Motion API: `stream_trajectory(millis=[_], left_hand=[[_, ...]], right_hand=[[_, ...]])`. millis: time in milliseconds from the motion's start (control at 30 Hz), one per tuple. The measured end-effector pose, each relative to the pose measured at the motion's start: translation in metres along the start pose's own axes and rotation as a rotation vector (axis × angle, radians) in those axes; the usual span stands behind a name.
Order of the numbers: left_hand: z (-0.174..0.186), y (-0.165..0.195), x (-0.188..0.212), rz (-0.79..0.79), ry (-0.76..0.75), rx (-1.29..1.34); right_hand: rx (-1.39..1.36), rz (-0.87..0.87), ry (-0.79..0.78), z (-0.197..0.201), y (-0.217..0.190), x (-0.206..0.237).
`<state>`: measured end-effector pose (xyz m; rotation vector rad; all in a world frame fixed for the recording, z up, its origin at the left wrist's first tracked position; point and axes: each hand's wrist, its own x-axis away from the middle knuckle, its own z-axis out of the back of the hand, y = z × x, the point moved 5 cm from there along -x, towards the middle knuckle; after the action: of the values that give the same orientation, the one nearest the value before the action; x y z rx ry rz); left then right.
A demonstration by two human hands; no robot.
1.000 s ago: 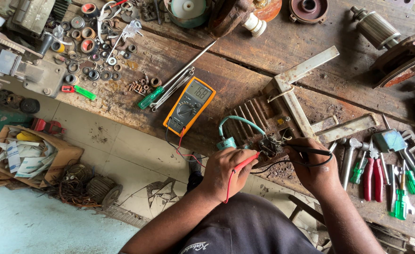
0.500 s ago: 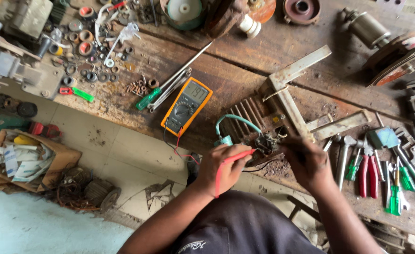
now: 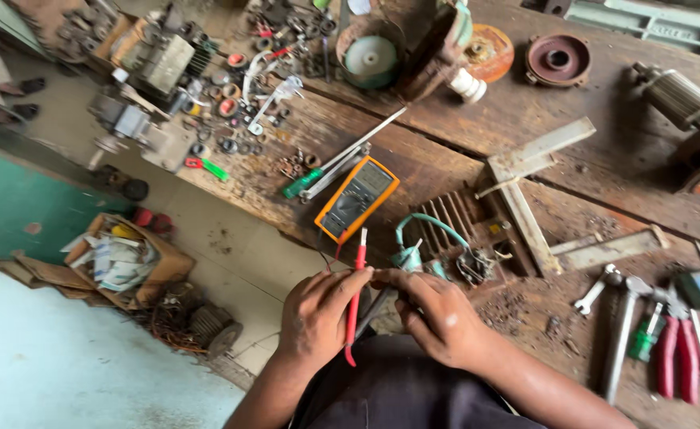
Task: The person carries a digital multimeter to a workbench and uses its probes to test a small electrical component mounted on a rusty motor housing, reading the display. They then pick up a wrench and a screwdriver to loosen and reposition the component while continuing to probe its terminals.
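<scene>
left fingers [image 3: 342, 290] grasping red probe [image 3: 356, 298], right fingers [image 3: 397, 284] pinching black probe [image 3: 375, 308], multimeter [image 3: 356, 199] beyond

Soft, even daylight, faint shadows (slight motion blur, corners stretched wide).

Worn wooden workbench [image 3: 604, 103], pale concrete floor [image 3: 56, 373], green wall panel [image 3: 24, 214], soft daylight

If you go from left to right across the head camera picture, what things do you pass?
Cardboard box → left hand holding a red probe → right hand → spanner → red-handled pliers.
</scene>
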<state>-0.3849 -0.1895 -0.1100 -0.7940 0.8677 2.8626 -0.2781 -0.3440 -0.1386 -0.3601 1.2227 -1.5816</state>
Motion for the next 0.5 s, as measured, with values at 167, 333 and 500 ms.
stream_trajectory(millis=[167,333,500], left_hand=[[0.012,-0.027,0.006,0.068,-0.072,0.063],[0.003,-0.073,-0.001,0.178,-0.197,0.297],[-0.012,-0.128,-0.018,0.210,-0.402,0.490]], right_hand=[[-0.125,-0.182,0.050,-0.028,0.007,-0.029],[-0.222,-0.608,0.149,-0.067,0.052,-0.045],[-0.318,-0.416,0.428,-0.083,0.075,-0.071]])
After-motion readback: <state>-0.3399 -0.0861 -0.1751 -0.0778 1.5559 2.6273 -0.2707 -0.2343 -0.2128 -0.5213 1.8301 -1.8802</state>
